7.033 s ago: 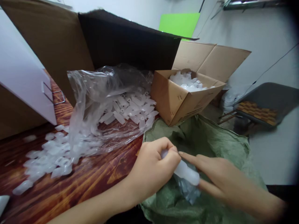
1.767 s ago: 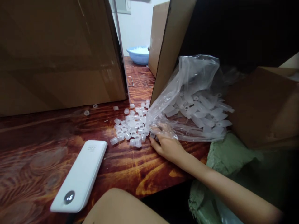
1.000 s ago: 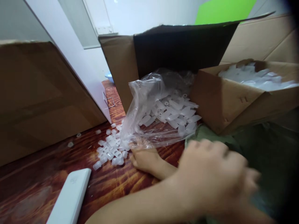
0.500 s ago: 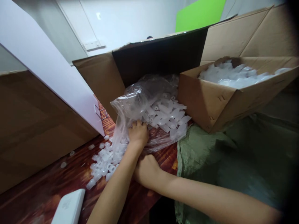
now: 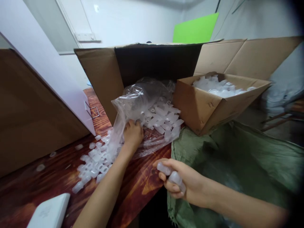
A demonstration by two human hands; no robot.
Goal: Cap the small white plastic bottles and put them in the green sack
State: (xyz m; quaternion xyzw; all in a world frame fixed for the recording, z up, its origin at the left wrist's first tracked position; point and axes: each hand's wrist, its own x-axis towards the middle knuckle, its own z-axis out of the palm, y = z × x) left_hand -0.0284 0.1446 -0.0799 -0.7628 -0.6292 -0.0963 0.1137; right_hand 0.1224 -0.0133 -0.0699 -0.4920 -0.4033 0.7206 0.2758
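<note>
My right hand (image 5: 184,180) is closed around a few translucent white plastic pieces (image 5: 175,178), held over the table's front edge beside a green woven sack (image 5: 190,145). My left hand (image 5: 133,134) rests at the mouth of a clear plastic bag (image 5: 129,99). Its fingers are curled and their tips are partly hidden, so what they grip cannot be made out. Pointed translucent pieces (image 5: 166,118) lie in the bag just right of that hand. Left of the forearm, a heap of short, hollow translucent pieces (image 5: 93,161) is spread on the dark red wooden table (image 5: 133,186).
A cardboard box (image 5: 199,104) full of similar pieces stands at the right. Behind the bag is a large open carton (image 5: 99,79). A white panel (image 5: 57,63) leans at the left near another carton (image 5: 30,117). A white flat device (image 5: 49,210) lies in front.
My right hand has moved right and turned, and the plastic pieces in it now show. The left hand stays at the bag. The view has shifted slightly to the right.
</note>
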